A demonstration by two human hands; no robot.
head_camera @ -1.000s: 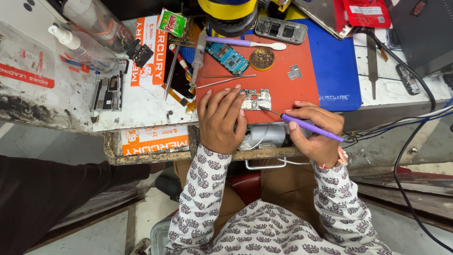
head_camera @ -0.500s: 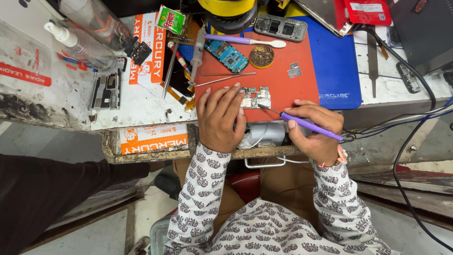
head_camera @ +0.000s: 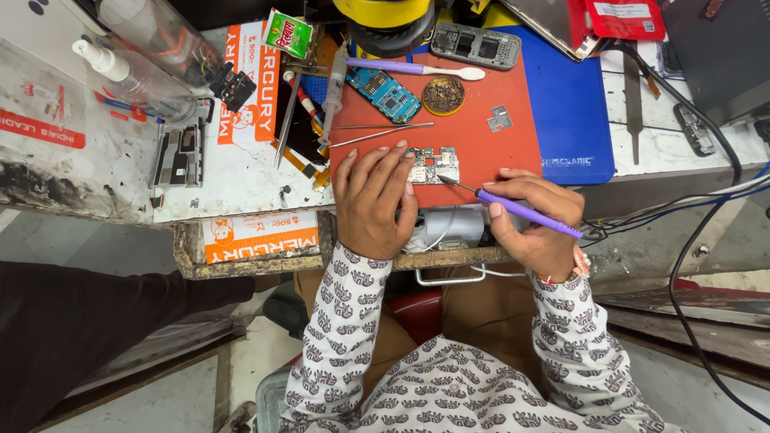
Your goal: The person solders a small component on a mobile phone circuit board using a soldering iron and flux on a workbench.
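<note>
Both your hands at the orange mat [head_camera: 513,144], left hand [head_camera: 370,200] fingers pinning the circuit board [head_camera: 433,167], right hand [head_camera: 539,215] closed around the purple soldering iron [head_camera: 525,212], tip touching the board's right edge.

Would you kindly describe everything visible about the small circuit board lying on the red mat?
The small circuit board is a pale, silvery-grey flat piece with metal shields and tiny parts, lying flat near the red mat's front edge. The left hand steadies its left end with its fingertips, while the right hand holds a purple-handled soldering iron whose thin tip meets the board's right side.
</note>
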